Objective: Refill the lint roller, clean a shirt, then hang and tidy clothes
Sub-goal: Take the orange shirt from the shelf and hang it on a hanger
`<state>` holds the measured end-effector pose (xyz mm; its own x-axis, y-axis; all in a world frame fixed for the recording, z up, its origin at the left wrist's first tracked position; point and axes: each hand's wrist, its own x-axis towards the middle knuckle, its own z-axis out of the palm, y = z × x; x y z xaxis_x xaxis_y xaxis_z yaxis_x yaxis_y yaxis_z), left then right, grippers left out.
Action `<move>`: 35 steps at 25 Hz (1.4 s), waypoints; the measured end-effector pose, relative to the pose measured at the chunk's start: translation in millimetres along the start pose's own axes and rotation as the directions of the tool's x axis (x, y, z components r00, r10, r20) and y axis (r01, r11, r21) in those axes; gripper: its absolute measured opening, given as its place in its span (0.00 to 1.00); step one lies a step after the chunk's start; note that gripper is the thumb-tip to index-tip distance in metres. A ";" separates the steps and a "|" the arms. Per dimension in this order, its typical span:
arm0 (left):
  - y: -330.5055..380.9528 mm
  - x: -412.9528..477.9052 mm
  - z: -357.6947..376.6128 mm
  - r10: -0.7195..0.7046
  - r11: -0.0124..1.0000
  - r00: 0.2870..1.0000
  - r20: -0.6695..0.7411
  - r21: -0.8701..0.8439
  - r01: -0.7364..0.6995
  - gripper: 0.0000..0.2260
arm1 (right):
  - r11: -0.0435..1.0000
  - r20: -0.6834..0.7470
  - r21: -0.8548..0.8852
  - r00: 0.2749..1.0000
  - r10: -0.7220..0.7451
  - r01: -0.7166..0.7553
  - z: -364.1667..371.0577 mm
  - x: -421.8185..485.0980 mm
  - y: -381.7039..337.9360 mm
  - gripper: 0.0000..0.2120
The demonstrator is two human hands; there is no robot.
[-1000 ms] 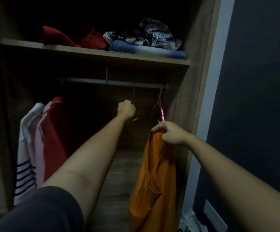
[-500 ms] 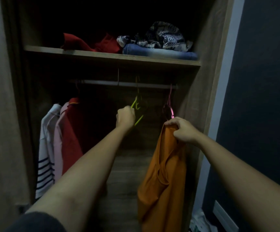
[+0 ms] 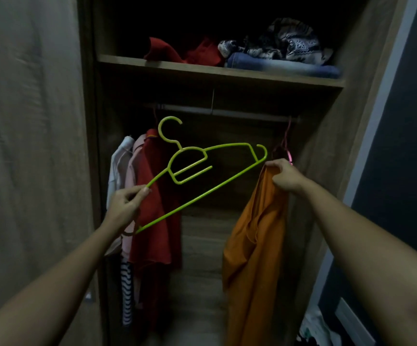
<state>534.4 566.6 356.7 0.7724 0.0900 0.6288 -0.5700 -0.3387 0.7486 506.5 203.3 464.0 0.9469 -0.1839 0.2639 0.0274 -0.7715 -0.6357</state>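
Several clothes (image 3: pixel 157 196) in wardrobe (image 3: pixel 327 171), seemingly shirts.

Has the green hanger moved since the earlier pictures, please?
Yes. The green hanger has come off the closet rail and now sits below it and nearer the camera, tilted, held at its lower corner by the left hand.

Head-worn camera faces forward into the wardrobe (image 3: pixel 327 151) (close, arm's reach).

Left hand (image 3: pixel 125 206) pinching green hanger (image 3: pixel 202 168) by one end, clear of rail (image 3: pixel 227 112). Right hand (image 3: pixel 286 174) clutching orange garment (image 3: pixel 252 258) at wardrobe's right side.
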 end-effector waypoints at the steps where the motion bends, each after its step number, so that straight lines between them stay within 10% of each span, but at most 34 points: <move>1: -1.0 -1.2 -7.5 0.008 1.000 1.000 -0.005 -0.008 -0.008 0.07 | 0.999 0.001 0.030 1.000 0.013 -0.013 -1.3 2.1 -3.4 0.29; 6: -5.2 -2.1 -31.6 0.111 0.994 0.993 0.047 0.009 -0.111 0.23 | 0.996 -0.020 0.087 1.000 -0.003 0.005 -6.3 4.3 -13.3 0.30; 11: 6.5 -6.3 -11.8 0.213 0.961 0.970 0.118 0.153 -0.229 0.05 | 0.988 0.114 -0.055 0.984 -0.136 0.143 1.7 -3.8 -43.0 0.30; 15: 8.0 -12.5 18.5 0.297 0.937 0.951 0.084 0.165 -0.307 0.12 | 0.938 0.279 -0.122 0.918 -0.280 0.323 26.1 -15.2 -70.6 0.26; 20: 21.0 -15.9 25.5 0.283 0.958 0.959 -0.018 0.054 -0.282 0.12 | 0.491 0.173 -0.695 0.785 -0.595 0.525 13.8 -19.2 -60.0 0.26; 27: 34.3 -45.0 58.6 0.585 0.748 0.784 -0.208 0.512 -0.423 0.16 | 0.417 0.048 -0.728 0.647 -0.761 0.544 9.3 -18.4 -58.5 0.38; 29: 37.4 -74.3 82.2 0.640 0.712 0.768 0.005 0.372 -0.595 0.15 | 0.422 0.026 -0.723 0.631 -0.775 0.548 8.9 -17.6 -63.6 0.37; 35: 43.0 -101.7 126.5 0.211 0.914 0.829 0.517 0.197 -0.355 0.25 | 0.503 -0.050 -0.657 0.633 -0.772 0.562 -5.4 -25.4 -71.7 0.30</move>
<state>466.8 424.4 298.4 0.6653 -0.4812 0.5708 -0.7401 -0.5256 0.4196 478.7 260.0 506.8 0.5624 0.4494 0.6941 0.3355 -0.8912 0.3052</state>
